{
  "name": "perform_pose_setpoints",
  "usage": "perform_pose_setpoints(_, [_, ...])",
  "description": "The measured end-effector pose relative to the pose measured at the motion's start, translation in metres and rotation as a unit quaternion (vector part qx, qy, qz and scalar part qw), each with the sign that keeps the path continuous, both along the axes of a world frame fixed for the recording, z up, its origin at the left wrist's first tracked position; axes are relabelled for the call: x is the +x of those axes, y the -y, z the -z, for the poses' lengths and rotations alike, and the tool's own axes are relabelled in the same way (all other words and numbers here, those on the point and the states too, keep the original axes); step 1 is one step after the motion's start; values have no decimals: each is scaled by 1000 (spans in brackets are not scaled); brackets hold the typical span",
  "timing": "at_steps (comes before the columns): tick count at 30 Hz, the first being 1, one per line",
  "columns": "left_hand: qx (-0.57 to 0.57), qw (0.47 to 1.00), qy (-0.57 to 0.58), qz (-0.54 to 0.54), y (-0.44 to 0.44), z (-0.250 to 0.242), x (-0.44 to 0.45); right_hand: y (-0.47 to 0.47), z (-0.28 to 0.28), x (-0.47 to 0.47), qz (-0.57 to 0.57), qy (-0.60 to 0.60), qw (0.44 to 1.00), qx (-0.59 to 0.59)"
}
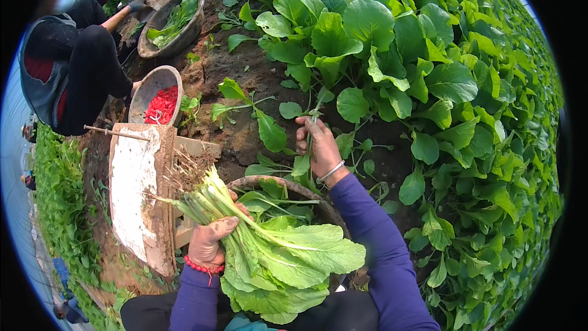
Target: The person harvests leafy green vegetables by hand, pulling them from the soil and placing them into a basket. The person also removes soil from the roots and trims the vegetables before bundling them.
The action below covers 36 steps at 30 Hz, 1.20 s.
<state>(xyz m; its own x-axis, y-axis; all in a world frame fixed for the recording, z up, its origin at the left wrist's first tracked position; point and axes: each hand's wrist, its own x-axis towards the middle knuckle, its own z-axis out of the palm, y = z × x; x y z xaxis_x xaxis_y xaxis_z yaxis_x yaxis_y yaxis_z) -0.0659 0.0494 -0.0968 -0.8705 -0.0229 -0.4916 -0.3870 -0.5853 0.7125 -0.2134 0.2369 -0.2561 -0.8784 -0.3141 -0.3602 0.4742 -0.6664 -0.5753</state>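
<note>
My left hand (212, 240) is wrapped around a thick bunch of leafy greens (280, 257). The pale stems and brown roots (190, 170) point up and left, while the broad leaves hang over my lap. Farther forward, at the edge of the planted bed, my right hand (319, 142) has its fingers closed on the thin stems of a small leafy plant (314, 112). Whether that plant is still rooted cannot be made out. Beneath and between my hands is a round basin (271, 178) with loose greens in it, partly hidden by the bunch.
A worn wooden stool (138, 193) with a white-coated top stands at left, a rusty metal spike (115, 132) across its corner. Beyond it are a basin (138, 101) of red ties (163, 105) and another basin (197, 23) of greens. A gloved co-worker (82, 55) crouches there. Dense greens (459, 82) fill the right.
</note>
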Motion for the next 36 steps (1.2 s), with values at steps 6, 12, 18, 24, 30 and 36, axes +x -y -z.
perform_pose_setpoints(6, [31,992,-10,124,-29,5,-10,34,-120,59,-15,-147,979,-142])
perform_pose_setpoints(12, [3,984,-52,168,-33,-3,-11,22,-161,71,-3,-205,969,-135])
perform_pose_setpoints(18, [-79,975,-79,194,-25,-6,-3,12,-180,46,122,-132,982,-57])
perform_pose_setpoints(24, [-95,975,-33,200,-16,-7,3,-38,-175,23,195,-293,935,30])
perform_pose_setpoints(30, [-75,976,-71,192,-15,-11,3,-46,-118,71,-155,-413,726,528])
perform_pose_setpoints(36, [-56,974,-89,199,-22,-12,3,-18,-196,80,-83,-223,964,120])
